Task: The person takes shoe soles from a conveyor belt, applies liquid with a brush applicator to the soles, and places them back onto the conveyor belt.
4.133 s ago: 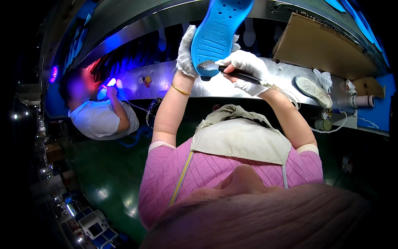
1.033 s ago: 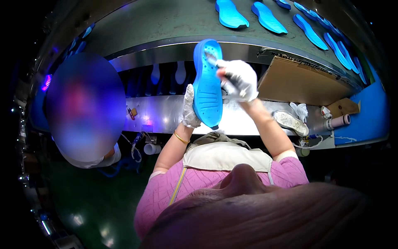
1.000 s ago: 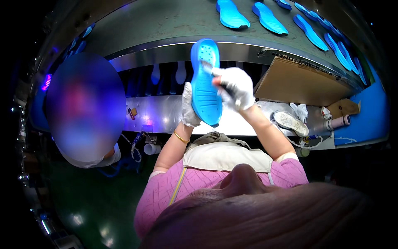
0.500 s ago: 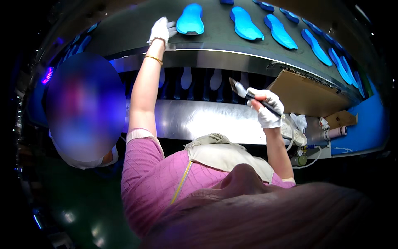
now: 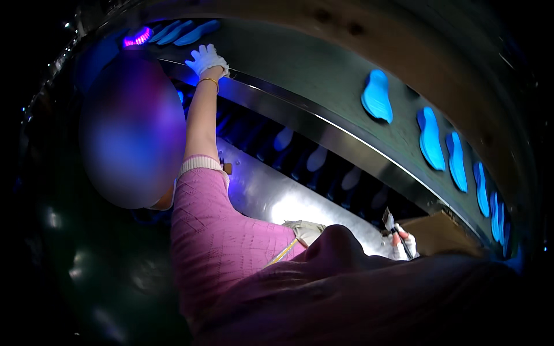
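Note:
My left hand [image 5: 206,59] in a white glove reaches out over the near edge of the dark conveyor belt [image 5: 300,75], its fingers spread and holding nothing. Just beyond its fingertips, and apart from them, lies a blue shoe sole [image 5: 197,32] with a few more beside it. Lower right, my right hand [image 5: 403,245], gloved with some fingertips bare, grips a brush [image 5: 395,229] by its dark handle, bristles pointing up. Farther right along the belt, several blue soles lie in a row, the closest to the middle being a bright sole [image 5: 377,97].
A co-worker [image 5: 130,132], blurred, is close to my left arm. Behind that person glows a purple lamp [image 5: 138,37]. Below the belt's metal edge [image 5: 323,130] runs a dark lower level with sole shapes, then a shiny metal ledge [image 5: 254,179]. Brown cardboard [image 5: 444,230] stands near my right hand.
The view has turned left. My left hand has moved away from the sole it was beside, toward the soles at the belt's left end. My right hand still holds the brush.

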A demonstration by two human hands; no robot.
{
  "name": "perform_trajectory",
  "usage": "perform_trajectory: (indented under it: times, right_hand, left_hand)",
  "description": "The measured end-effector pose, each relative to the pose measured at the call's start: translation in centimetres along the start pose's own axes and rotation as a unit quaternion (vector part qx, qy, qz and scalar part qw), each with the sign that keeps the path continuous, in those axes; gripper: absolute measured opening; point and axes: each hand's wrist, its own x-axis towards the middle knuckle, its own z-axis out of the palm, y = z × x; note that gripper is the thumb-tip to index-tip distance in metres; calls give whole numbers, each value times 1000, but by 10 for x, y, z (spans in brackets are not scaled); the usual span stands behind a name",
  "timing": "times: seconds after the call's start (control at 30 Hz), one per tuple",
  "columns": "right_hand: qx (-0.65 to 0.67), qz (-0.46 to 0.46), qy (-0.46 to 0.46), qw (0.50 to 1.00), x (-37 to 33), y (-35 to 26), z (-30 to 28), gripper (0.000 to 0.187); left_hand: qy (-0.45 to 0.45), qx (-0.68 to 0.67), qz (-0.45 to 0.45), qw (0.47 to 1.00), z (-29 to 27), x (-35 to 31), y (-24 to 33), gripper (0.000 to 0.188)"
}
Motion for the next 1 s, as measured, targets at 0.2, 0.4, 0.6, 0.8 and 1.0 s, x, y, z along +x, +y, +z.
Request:
perform_trajectory:
  times: [0.2,0.4,0.6,0.8,1.0]
  right_hand:
    - [-42,-89,35,995,0,-5,51,25]
    - [-175,-79,113,975,59,43,3,23]
    - [-160,-30,84,983,50,34,24,27]
    - [-163,-35,132,977,44,44,54,21]
    - [-84,-48,52,994,6,12,107,20]
  left_hand:
    - [41,33,-46,998,36,77,-60,72]
    - [97,47,-7,994,69,139,-109,67]
    - [-30,-203,-145,968,65,190,-117,40]
    - [22,-43,-56,997,74,195,-124,26]
    - [333,-149,426,828,31,107,-73,24]
